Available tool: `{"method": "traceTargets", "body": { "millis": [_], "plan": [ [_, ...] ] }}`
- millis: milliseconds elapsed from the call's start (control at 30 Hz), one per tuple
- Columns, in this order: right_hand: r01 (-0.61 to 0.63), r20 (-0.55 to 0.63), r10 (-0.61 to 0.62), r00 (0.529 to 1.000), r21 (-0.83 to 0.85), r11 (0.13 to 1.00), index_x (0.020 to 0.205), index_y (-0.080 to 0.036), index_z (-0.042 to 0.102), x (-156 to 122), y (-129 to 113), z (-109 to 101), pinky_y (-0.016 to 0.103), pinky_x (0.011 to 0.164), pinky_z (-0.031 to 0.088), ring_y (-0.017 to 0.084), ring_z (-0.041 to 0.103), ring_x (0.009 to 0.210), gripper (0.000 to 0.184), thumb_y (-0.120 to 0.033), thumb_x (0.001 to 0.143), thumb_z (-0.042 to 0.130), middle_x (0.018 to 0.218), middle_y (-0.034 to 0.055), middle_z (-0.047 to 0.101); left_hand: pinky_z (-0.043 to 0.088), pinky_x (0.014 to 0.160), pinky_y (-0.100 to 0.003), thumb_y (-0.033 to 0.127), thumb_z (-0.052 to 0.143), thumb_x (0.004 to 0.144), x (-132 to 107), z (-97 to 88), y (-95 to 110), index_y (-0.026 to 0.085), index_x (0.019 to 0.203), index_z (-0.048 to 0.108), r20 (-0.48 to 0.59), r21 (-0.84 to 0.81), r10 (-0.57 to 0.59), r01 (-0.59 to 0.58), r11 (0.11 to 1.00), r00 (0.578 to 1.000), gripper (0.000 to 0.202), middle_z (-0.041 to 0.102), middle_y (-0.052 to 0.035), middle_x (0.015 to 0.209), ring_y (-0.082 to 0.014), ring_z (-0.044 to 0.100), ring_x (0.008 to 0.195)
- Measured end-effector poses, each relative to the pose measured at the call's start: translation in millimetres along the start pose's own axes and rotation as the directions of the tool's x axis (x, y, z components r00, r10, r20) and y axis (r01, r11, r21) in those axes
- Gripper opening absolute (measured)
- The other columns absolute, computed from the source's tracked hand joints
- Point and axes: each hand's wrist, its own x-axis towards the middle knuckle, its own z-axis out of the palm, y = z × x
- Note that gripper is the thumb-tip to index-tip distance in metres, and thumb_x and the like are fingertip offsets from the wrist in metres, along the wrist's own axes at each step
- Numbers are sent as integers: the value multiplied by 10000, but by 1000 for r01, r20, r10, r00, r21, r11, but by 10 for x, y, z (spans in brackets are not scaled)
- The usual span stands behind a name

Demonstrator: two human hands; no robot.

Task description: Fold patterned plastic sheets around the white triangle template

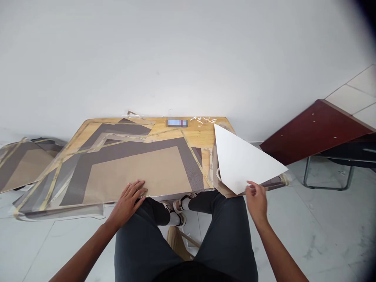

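Now the right grip [256, 199] pinches the lower edge of a large angular white card sheet [246, 160] at one o'clock, while the left grip [127, 204], fingers spread and holding nothing, rests on a tan kraft paper sheet [138, 172] at eleven o'clock, atop the pale wooden surface [199, 133].
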Motion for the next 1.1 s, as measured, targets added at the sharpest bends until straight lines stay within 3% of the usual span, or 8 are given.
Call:
{"method": "traceTargets", "body": {
  "millis": [67,167,300,500,833,900,1000,1100],
  "plan": [
    [321,181,-296,938,-132,938,1223,-230,741,-94,-208,155,425,987,524,249,623,1009,367,-450,1007,542,1203,108,641,245,1346,-599,445,477,1122,5,21,15,297,1452,619,-17,6,-19,19,1000,1000,389,470,-55,1696,-292,357,1619],
    [560,354,-452,819,-320,764,1201,-232,747,-111,-480,437,420,970,490,288,578,1097,320,-389,1047,516,1175,121,631,247,1343,-598,424,455,1124,16,43,44,295,1448,621,-55,-2,-75,75,997,996,386,493,-63,1677,-292,356,1619],
    [614,451,-419,788,-544,572,1097,-192,736,-34,-619,706,410,931,449,305,538,1065,214,-340,1003,614,1109,134,611,246,1334,-618,391,416,1128,20,67,114,287,1425,622,-84,-39,-158,155,987,984,376,509,-74,1657,-296,350,1620],
    [625,479,-401,781,-614,483,1076,-195,699,-13,-649,795,394,899,407,301,519,1062,154,-304,1000,623,1084,122,598,252,1330,-608,373,400,1121,68,171,251,248,1362,615,-138,-137,-258,239,961,956,346,533,-112,1615,-297,390,1592],
    [645,510,-395,764,-609,462,1004,-173,708,37,-691,852,402,906,408,310,546,1058,135,-263,977,611,1038,135,646,219,1341,-600,347,391,1122,86,259,281,240,1325,612,-199,-135,-289,266,954,936,318,547,-106,1590,-293,358,1607],
    [622,500,-372,782,-586,519,957,-176,703,74,-697,872,404,918,416,303,562,1024,106,-248,938,628,997,127,663,226,1338,-602,347,384,1124,66,254,273,238,1322,611,-204,-137,-294,270,953,934,321,546,-110,1592,-295,364,1603],
    [564,473,-351,808,-447,695,882,-200,665,112,-754,869,401,919,440,276,579,941,77,-270,894,633,937,96,672,239,1330,-614,342,372,1126,51,214,272,235,1326,607,-190,-152,-299,273,950,935,327,542,-116,1593,-301,374,1595],
    [525,490,-389,780,-174,833,881,-227,625,26,-899,800,396,889,471,270,581,928,117,-339,906,607,925,76,667,262,1311,-631,342,386,1124,89,96,384,239,1313,625,-196,-187,-335,300,936,922,322,575,-114,1544,-320,419,1555]
  ]
}}
